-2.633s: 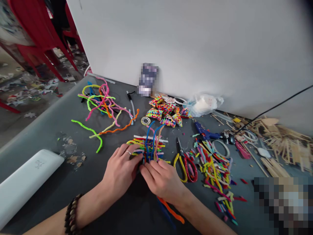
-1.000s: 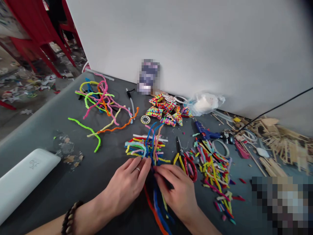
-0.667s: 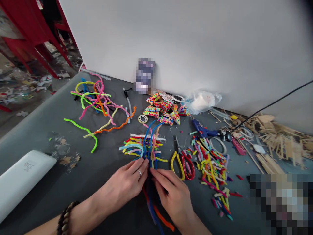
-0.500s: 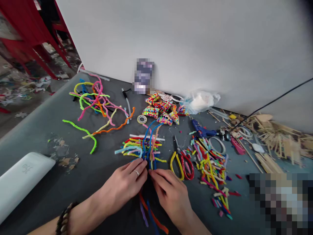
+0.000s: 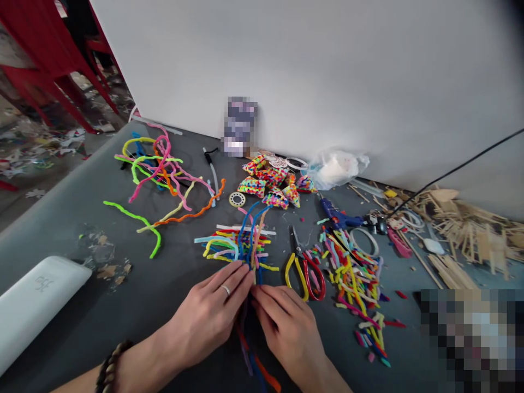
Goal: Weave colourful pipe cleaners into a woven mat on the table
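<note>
A grid of colourful woven pipe cleaners (image 5: 246,240) lies on the dark table, blue and peach strands crossing several sideways ones. My left hand (image 5: 223,305), with a ring on one finger, is closed on its near edge. Beside it, almost touching, my right hand (image 5: 289,322) pinches the same strands with thumb and forefinger. The fingers hide exactly which strands each hand holds. Orange, blue and purple ends (image 5: 266,374) trail out below the hands. Just right of the weave rest scissors (image 5: 305,273) with one yellow and one red handle loop.
Long loose pipe cleaners (image 5: 164,164) lie at the left back. Small woven pieces (image 5: 272,177) sit near the wall. On the right are cut pipe-cleaner bits (image 5: 360,278), a blue glue gun (image 5: 338,215) and wooden sticks (image 5: 458,234). A white case (image 5: 45,300) occupies the left.
My left hand has shifted slightly right and its fingers now reach further over the strands. The trailing ends have swung a little right. My right hand stays nearly in place.
</note>
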The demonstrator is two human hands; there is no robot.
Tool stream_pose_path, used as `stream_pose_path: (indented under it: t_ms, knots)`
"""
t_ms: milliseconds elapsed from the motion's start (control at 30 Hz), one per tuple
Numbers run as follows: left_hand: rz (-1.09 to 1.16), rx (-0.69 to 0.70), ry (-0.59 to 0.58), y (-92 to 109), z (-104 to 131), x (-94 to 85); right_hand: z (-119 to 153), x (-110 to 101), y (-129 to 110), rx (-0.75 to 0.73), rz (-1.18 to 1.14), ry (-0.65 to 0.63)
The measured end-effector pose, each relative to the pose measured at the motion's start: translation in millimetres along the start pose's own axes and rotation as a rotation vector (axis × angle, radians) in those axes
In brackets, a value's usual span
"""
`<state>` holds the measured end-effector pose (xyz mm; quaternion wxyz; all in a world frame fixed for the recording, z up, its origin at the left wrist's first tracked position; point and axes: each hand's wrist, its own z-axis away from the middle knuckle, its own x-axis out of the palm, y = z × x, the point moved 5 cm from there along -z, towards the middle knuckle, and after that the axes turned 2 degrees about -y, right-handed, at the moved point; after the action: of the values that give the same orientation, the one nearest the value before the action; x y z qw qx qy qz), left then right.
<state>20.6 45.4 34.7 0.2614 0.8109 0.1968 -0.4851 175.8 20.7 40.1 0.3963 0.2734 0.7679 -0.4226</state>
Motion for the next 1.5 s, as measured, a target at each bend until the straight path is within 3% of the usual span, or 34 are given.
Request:
stream_pose_path:
  t_ms: [400, 533, 667, 800, 900, 1000, 1067, 1167, 1233, 1367, 1500]
  knots:
    - [-0.066, 0.162, -0.159, 6.5, 1.7, 8.0, 32.7, 2.0, -16.2, -0.021, 0.186, 0.011]
    - [0.019, 0.227, -0.244, 6.9, 1.4, 7.7, 37.0, -4.0, -21.6, -0.035, 0.255, -0.054]
    - [0.084, 0.220, -0.309, 6.7, 1.9, 7.1, 39.4, -8.9, -25.5, -0.042, 0.270, -0.034]
    - [0.124, 0.216, -0.307, 7.5, 1.3, 8.8, 37.8, -8.7, -27.8, -0.098, 0.252, -0.038]
    - [0.111, 0.211, -0.249, 6.5, 0.4, 10.7, 34.2, -11.6, -25.1, -0.121, 0.151, -0.111]
    - [0.106, 0.203, -0.197, 6.6, -0.1, 12.0, 31.4, -22.6, -5.9, -0.015, 0.010, -0.193]
    - [0.101, 0.188, -0.188, 7.4, -0.4, 12.5, 30.3, -41.1, 21.7, 0.141, 0.035, -0.082]
    - [0.084, 0.175, -0.180, 9.1, -1.2, 11.8, 31.8, -74.3, 75.2, 0.401, 0.329, 0.145]
    - [0.082, 0.173, -0.165, 9.8, -1.9, 10.6, 30.6, -89.1, 106.9, 0.503, 0.575, 0.196]
    - [0.077, 0.169, -0.169, 10.0, -3.3, 10.1, 21.8, -93.4, 147.5, 0.575, 0.680, 0.088]
    - [0.072, 0.162, -0.178, 10.3, -4.0, 10.9, 19.0, -95.9, 156.7, 0.674, 0.632, 0.021]
